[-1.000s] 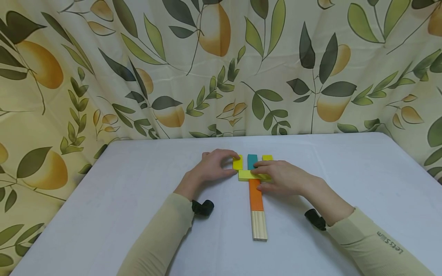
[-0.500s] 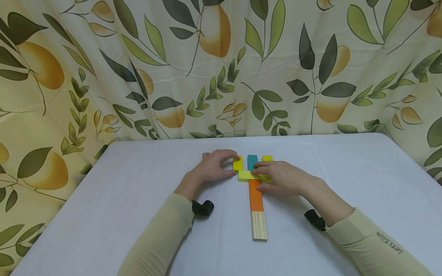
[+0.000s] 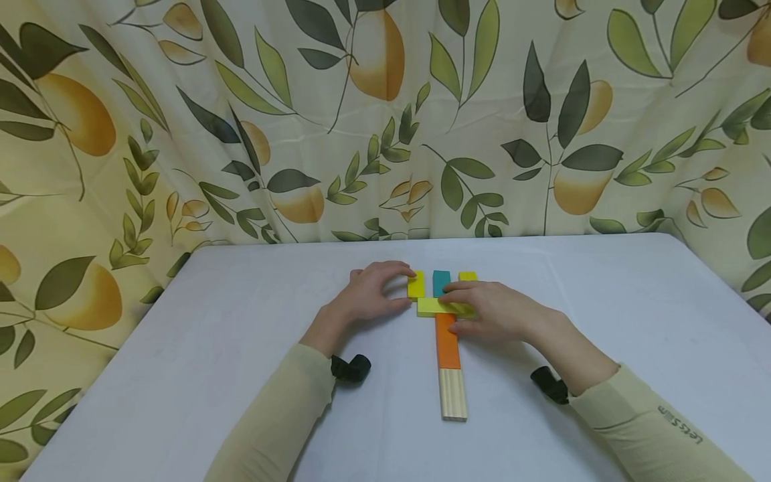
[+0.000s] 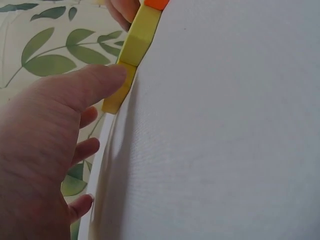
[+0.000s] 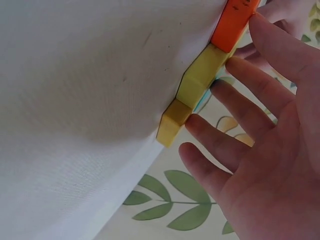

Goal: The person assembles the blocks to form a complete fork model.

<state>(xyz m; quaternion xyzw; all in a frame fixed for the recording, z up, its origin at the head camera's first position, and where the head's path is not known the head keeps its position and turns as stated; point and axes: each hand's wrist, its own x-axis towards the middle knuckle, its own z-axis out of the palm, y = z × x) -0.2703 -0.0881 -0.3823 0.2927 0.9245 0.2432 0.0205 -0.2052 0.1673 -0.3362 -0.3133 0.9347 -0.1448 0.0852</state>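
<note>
My left hand (image 3: 375, 291) has its thumb and index finger at the near and far ends of a small yellow block (image 3: 416, 286), pinching it; in the left wrist view the thumb overlaps that block (image 4: 120, 97). My right hand (image 3: 496, 309) lies over the row with fairly straight fingers. Its fingertips touch a yellow-green block (image 3: 427, 307) laid crosswise, a teal block (image 3: 441, 282) and an orange block (image 3: 447, 348). Another yellow block (image 3: 468, 276) shows partly behind the right hand. In the right wrist view, the right fingers (image 5: 220, 140) reach along the blocks' edge.
A plain wooden block (image 3: 453, 395) continues the orange one toward me. All lie on a white-covered table (image 3: 241, 375). Behind its far edge hangs a leaf-and-fruit patterned curtain (image 3: 337, 154).
My left hand and wrist have shifted slightly left, the fingertips a little farther out on the yellow block. My right hand and the blocks keep their places.
</note>
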